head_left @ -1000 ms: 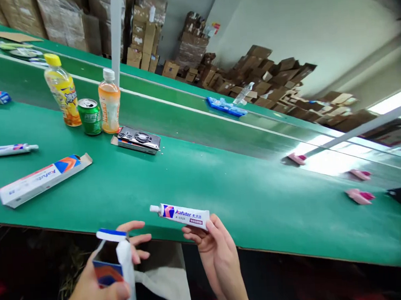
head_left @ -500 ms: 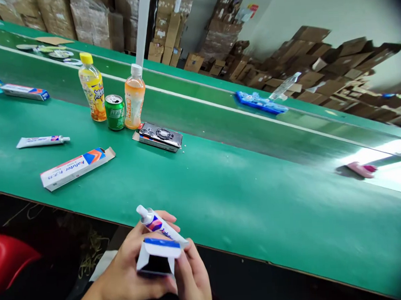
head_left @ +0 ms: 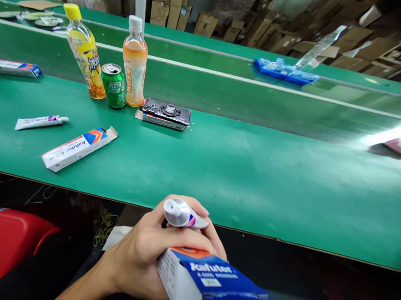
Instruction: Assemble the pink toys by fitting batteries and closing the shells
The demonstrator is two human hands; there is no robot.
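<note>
- Your left hand (head_left: 148,253) is wrapping around the white-and-blue cardboard Kafuter carton (head_left: 202,279), low in front of you, below the near edge of the green surface (head_left: 256,183).
- The white squeeze tube with grey cap (head_left: 182,213) is poking cap-first out of the carton's far end, fingers curling beside it.
- Your right hand is hiding behind the carton; I cannot tell whether it is gripping or spread.
- Doing it well, as I judge: you are wanting the tube lined up with the carton's long axis, sliding straight, flap clear, no squeezing of the tube body.
- Counting tubes: two, one in hand, one loose white tube (head_left: 41,122) lying on the surface at left.
- Counting cartons: three, one in hand, one open-ended white-and-orange carton (head_left: 79,148) lying near the loose tube, one more carton (head_left: 14,68) far left.
- Counting drinks: two plastic bottles, yellow-capped (head_left: 85,51) and white-capped (head_left: 135,59), plus one green can (head_left: 113,85) between them.
- One black flat box (head_left: 165,113) is lying just beside the bottles.
</note>
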